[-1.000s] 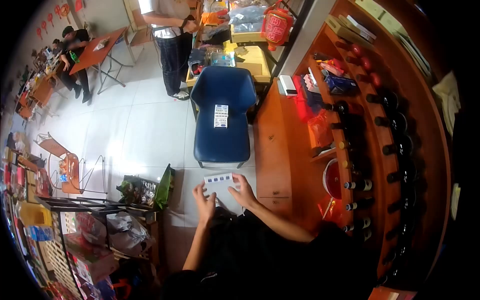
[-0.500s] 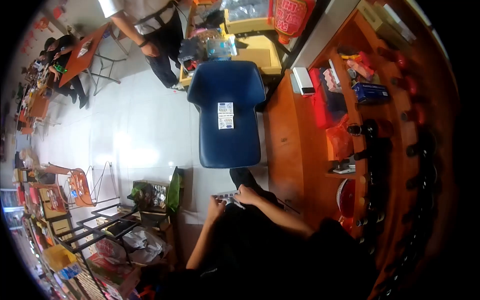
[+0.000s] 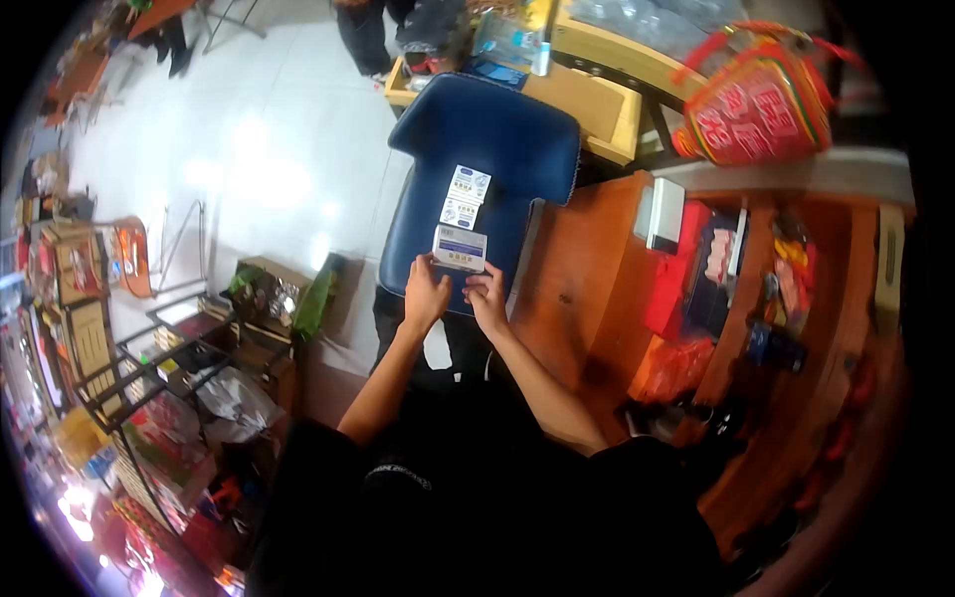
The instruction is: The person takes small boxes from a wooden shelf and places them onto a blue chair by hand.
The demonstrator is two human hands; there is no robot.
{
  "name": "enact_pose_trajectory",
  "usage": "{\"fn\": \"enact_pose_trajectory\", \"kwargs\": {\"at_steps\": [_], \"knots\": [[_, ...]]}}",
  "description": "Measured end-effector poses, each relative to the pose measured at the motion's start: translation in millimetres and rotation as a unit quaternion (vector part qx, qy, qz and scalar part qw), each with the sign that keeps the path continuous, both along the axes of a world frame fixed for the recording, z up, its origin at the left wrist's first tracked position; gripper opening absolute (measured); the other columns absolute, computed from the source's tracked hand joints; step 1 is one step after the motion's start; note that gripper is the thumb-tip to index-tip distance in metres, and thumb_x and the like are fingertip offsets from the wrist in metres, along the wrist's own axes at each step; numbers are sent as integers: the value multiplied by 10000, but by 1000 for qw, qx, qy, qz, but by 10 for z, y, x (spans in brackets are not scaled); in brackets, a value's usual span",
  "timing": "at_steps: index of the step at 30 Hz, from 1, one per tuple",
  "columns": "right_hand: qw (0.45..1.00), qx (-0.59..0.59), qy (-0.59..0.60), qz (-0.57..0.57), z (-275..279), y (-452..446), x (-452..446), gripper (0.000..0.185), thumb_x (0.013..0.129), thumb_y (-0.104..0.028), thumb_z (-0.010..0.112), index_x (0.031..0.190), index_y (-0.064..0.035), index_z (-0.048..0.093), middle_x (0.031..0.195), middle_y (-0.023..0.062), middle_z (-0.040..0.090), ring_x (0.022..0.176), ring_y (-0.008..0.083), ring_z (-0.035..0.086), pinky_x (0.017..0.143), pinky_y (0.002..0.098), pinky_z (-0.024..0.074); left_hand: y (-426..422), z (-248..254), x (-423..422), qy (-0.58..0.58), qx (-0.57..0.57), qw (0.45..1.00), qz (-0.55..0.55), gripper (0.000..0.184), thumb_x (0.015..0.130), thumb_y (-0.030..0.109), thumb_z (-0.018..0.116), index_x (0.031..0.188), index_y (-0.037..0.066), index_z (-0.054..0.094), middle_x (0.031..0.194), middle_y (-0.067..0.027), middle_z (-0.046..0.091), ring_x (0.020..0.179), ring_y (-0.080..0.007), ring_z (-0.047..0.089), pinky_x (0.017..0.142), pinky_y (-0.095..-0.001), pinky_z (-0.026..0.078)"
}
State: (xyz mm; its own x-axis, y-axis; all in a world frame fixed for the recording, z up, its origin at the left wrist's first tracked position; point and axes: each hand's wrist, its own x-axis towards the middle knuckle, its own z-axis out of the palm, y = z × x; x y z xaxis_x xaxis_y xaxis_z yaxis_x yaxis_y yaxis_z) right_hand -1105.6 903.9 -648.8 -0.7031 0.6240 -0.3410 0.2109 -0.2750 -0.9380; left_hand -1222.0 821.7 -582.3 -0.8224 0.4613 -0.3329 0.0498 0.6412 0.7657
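A blue chair (image 3: pixel 420 224) stands in front of me. On its seat lie white printed packs (image 3: pixel 465 196) in a column. Just below them, over the front of the seat, is a small white box (image 3: pixel 460 246) with a purple band, its printed face toward me. My left hand (image 3: pixel 425 297) grips the box's lower left corner with closed fingers. The lower right corner is held by my right hand (image 3: pixel 487 300), whose fingers are bent. Whether the box rests on the seat or is just above it I cannot tell.
A wooden cabinet (image 3: pixel 572 289) adjoins the chair's right side. Behind are a yellow tray (image 3: pixel 625 129) and a red hanging decoration (image 3: pixel 761 109). A black metal rack (image 3: pixel 129 383) stands at the left, near a cardboard box with green leaves. A person's legs (image 3: pixel 363 40) show at the top.
Both my hands have moved forward from my lap to the front of the chair seat with the box, whose printed face now shows. The view has turned and come closer to the chair.
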Motion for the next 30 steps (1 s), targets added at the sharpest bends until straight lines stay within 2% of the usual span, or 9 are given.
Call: {"fn": "enact_pose_trajectory", "kwargs": {"at_steps": [2,3,5,9,11,17,22,27,30], "knots": [[989,-39,-140,25,-354,0,148,488,807,42,497,1250,-26,304,1045,145,531,831,180,599,658,283,512,-26,-385,126,-27,-13,999,16,424,749,100,591,1134,-32,471,1029,-229,520,954,-378,546,828,-425,448],[988,-38,-146,36,-374,54,139,488,807,42,497,1250,-26,304,1045,145,531,831,180,599,658,283,512,-68,-621,213,-2,-59,998,9,385,753,103,591,1099,-30,488,1028,-228,520,952,-383,544,828,-431,446],[931,-187,-300,86,-433,107,195,469,808,-27,524,1235,-25,332,926,121,584,752,180,608,626,275,510,-88,-890,307,10,-110,994,9,346,757,106,592,1063,-29,506,1028,-226,520,951,-387,542,828,-438,445],[907,-234,-339,89,-899,152,236,418,830,-103,513,1211,-15,366,851,122,621,723,197,624,635,294,518,59,-1439,293,-44,-83,994,59,244,789,156,575,959,-4,505,1014,-224,541,939,-411,542,826,-455,443],[914,-242,-324,14,-1066,232,82,369,863,-137,466,1199,-9,385,872,143,640,752,217,640,669,328,527,231,-1611,104,-93,-123,986,63,235,809,178,552,966,8,510,1002,-218,558,938,-410,555,813,-469,446],[920,-249,-304,9,-1748,722,-484,298,876,-139,457,1142,-5,458,980,151,615,855,238,627,736,368,525,793,-2329,-536,-124,-166,978,29,308,830,232,512,1046,15,538,1050,-206,559,974,-386,566,844,-458,457],[944,-254,-191,-87,-2170,1075,-1061,272,808,-78,509,1077,-57,537,891,69,593,816,193,599,729,344,514,1024,-2811,-948,-7,-81,996,43,318,811,199,519,1063,14,570,1069,-201,569,1016,-364,549,884,-432,445],[951,-188,-240,-56,-2349,1186,-1346,300,806,-58,522,1104,-34,540,831,86,590,708,171,588,657,333,511,657,-3064,-996,-42,-16,995,84,372,807,171,513,1135,8,580,1112,-205,578,1084,-356,524,952,-395,409],[946,-168,-274,-42,-2309,1129,-1235,487,793,-74,604,1243,-8,431,789,92,599,608,152,584,544,278,518,-148,-3292,-824,-188,14,971,146,392,828,172,517,1174,-6,557,1096,-200,605,1065,-305,566,950,-353,409]]}}
